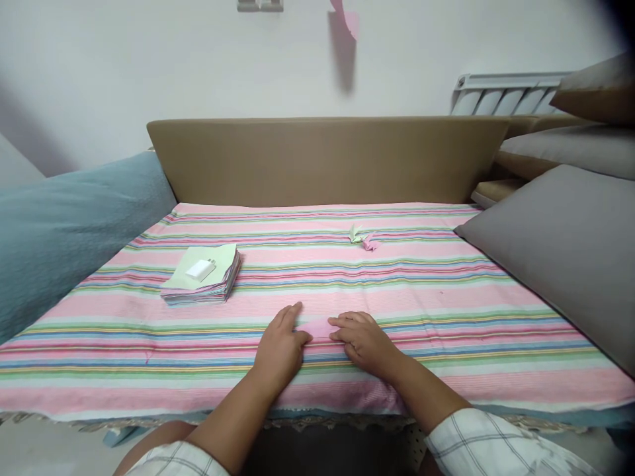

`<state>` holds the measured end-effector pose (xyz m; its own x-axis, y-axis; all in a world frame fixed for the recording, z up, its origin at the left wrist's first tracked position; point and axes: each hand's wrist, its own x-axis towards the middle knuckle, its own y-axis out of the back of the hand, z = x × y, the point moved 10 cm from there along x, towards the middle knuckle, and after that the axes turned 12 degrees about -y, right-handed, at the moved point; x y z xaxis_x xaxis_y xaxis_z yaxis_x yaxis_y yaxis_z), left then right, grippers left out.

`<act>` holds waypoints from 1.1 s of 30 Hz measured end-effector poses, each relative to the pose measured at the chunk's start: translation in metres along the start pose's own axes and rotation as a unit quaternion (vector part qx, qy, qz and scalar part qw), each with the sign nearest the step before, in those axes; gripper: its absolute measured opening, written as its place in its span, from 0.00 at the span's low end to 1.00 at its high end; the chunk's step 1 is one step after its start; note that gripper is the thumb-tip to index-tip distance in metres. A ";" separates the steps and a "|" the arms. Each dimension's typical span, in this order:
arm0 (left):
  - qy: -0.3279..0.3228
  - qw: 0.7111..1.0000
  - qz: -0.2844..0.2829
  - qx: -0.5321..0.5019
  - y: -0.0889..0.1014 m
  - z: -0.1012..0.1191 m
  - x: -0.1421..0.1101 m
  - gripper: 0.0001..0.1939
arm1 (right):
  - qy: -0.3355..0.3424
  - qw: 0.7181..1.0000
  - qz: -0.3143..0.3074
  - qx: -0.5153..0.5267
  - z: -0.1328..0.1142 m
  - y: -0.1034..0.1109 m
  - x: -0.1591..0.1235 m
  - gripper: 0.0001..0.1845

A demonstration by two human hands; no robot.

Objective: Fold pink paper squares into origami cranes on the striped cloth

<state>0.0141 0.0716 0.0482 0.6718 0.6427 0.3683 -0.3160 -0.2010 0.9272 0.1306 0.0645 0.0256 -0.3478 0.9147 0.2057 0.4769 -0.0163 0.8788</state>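
Observation:
A small folded piece of pink paper [317,328] lies flat on the striped cloth between my two hands. My left hand [282,340] rests at its left end, the thumb touching the paper's edge and the index finger stretched out apart from it. At the right end, my right hand [364,340] has its thumb and fingers bent together on the paper; the paper's right tip is hidden under them. Farther back on the cloth are two small folded paper figures, a pale green one [355,235] and a pink one [370,243], side by side.
To the left, a stack of coloured paper sheets [201,294] carries a white charger plug [200,270]. The striped cloth [307,231] covers the seat, whose front edge is close to my forearms. Grey cushions [555,231] bound the right, a blue-covered armrest [84,225] the left, a brown backrest [327,162] the rear.

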 end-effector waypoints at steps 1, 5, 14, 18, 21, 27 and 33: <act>0.005 1.000 -0.001 0.000 0.001 -0.004 -0.001 0.13 | -0.001 1.000 -0.001 0.000 0.000 0.000 0.000 0.24; 0.051 0.999 -0.007 -0.016 0.008 -0.025 -0.008 0.12 | 0.000 1.000 -0.002 0.003 0.001 0.000 0.001 0.24; -0.042 0.999 0.012 -0.001 0.005 0.035 -0.005 0.19 | -0.001 1.000 -0.009 -0.001 -0.003 0.002 0.002 0.24; -0.016 1.000 -0.015 0.012 0.002 0.034 -0.004 0.16 | 0.013 1.000 -0.005 -0.003 -0.003 0.004 0.000 0.23; 0.011 1.000 -0.022 0.018 0.008 0.022 -0.004 0.14 | 0.028 1.000 -0.005 -0.004 -0.002 0.004 -0.001 0.23; -0.015 1.000 0.008 0.022 0.012 0.026 -0.006 0.09 | 0.045 0.999 0.016 0.006 -0.006 0.005 -0.001 0.21; -0.122 0.992 -0.009 -0.011 -0.007 0.053 -0.005 0.17 | 0.065 0.997 0.034 0.010 -0.008 0.009 -0.002 0.21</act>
<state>0.0490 0.0305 0.0433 0.8183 0.4481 0.3600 -0.3152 -0.1739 0.9330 0.1290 0.0590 0.0367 -0.4154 0.8513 0.3206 0.5191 -0.0677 0.8521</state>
